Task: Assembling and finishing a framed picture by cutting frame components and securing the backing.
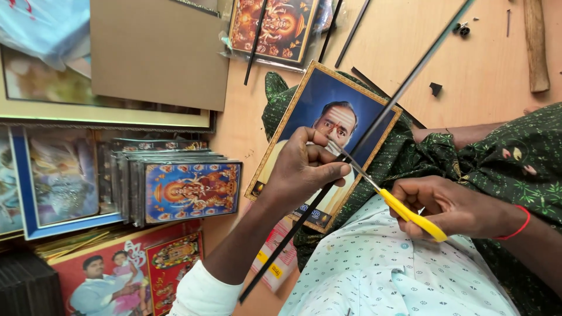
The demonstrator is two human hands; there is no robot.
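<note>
- Wooden tabletop (486, 64) fills the upper right of the frame, with stacked framed prints (190, 190) at centre left.
- Left hand (301, 167), at centre, pinches a long thin black strip (374, 126) running diagonally across the frame.
- Right hand (451, 208) grips yellow-handled scissors (389, 196), blades at the strip.
- Beneath lies a gold-framed portrait (328, 117) on green patterned cloth (515, 164).

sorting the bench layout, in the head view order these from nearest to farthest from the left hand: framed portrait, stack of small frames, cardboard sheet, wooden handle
From the left hand:
1. framed portrait, directly under and behind the hand, on green cloth
2. stack of small frames, to its left
3. cardboard sheet, up and left
4. wooden handle, far top right corner
</note>
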